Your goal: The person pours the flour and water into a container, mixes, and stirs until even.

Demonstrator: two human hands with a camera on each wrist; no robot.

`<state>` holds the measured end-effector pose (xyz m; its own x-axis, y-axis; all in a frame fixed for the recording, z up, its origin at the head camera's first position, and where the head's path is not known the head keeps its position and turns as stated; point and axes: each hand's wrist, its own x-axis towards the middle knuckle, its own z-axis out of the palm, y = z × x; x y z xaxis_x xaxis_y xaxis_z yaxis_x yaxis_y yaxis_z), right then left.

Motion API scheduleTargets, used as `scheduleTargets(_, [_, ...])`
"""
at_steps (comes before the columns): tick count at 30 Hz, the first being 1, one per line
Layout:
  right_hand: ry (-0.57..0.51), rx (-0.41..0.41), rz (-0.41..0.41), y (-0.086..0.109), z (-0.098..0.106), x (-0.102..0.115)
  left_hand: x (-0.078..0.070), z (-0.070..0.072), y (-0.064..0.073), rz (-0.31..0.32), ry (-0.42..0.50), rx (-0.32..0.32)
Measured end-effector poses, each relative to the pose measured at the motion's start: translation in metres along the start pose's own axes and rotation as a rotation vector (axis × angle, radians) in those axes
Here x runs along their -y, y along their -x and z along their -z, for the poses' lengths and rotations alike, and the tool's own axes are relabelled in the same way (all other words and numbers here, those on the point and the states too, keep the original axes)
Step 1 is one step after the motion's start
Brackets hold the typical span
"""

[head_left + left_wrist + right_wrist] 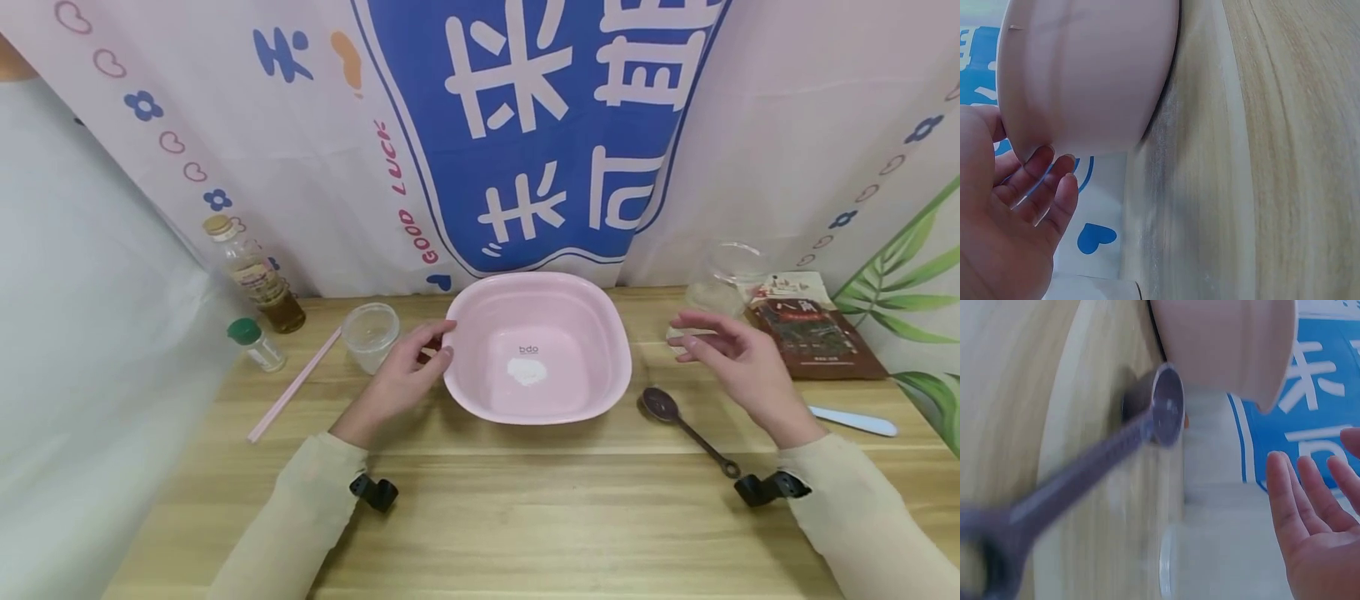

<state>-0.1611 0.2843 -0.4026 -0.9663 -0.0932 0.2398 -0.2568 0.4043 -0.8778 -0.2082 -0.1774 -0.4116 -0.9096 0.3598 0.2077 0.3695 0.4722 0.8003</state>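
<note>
A pink plastic basin [592, 392] stands on the wooden table, with a small heap of white powder [527, 372] on its floor. My left hand [408, 371] holds the basin's left rim, thumb at the top edge and fingers under the lip, as the left wrist view shows. On the other side, my right hand [738, 367] hovers with loosely bent fingers and nothing in it. A dark measuring spoon [661, 405] lies between that hand and the basin; the right wrist view shows its deep bowl [1168, 406] and ringed handle.
To the left are a clear jar [371, 333], pink chopsticks [296, 383], a green-capped shaker [258, 345] and an oil bottle [258, 283]. At right, a brown spice packet [813, 333], a glass container [716, 287] and a light-blue handle [855, 420]. A printed curtain [315, 192] hangs behind.
</note>
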Motion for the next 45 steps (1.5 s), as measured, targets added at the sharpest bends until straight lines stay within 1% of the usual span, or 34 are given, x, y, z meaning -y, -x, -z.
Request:
scheduleTargets(7, [0.036, -0.085, -0.042, 0.014, 0.024, -0.007, -0.001, 0.003, 0.001, 0.0, -0.021, 0.001])
scheduleTargets(11, [0.056, -0.135, -0.087, 0.018, 0.033, -0.013, -0.001, 0.003, 0.001, 0.002, -0.02, 0.002])
scheduleTargets(15, [0.05, -0.193, -0.132, 0.018, 0.04, -0.021, -0.001, 0.003, 0.001, 0.007, -0.016, 0.004])
scheduleTargets(19, [0.041, -0.215, -0.167, 0.012, 0.045, -0.028, -0.001, 0.003, 0.002, 0.013, -0.014, 0.005])
scheduleTargets(22, [0.085, -0.21, -0.199, 0.004, 0.046, -0.033, 0.0, 0.004, 0.002, 0.015, -0.016, 0.004])
scheduleTargets(25, [0.112, -0.186, -0.237, -0.005, 0.044, -0.036, 0.0, 0.004, 0.002, 0.016, -0.019, 0.004])
scheduleTargets(28, [0.099, -0.145, -0.27, -0.015, 0.041, -0.038, -0.001, 0.004, 0.002, 0.016, -0.022, 0.01])
scheduleTargets(31, [0.073, -0.108, -0.282, -0.024, 0.038, -0.039, -0.001, 0.003, 0.002, 0.014, -0.023, 0.017])
scheduleTargets(35, [0.081, -0.079, -0.278, -0.034, 0.034, -0.04, -0.001, 0.003, 0.002, 0.013, -0.03, 0.019])
scheduleTargets(37, [0.103, -0.074, -0.27, -0.037, 0.032, -0.04, -0.002, 0.003, 0.002, 0.013, -0.031, 0.021])
scheduleTargets(40, [0.142, -0.082, -0.259, -0.04, 0.028, -0.04, -0.003, 0.003, 0.002, 0.014, -0.027, 0.028])
scheduleTargets(45, [0.149, -0.111, -0.228, -0.043, 0.025, -0.04, -0.004, 0.002, 0.0, 0.028, -0.026, 0.037])
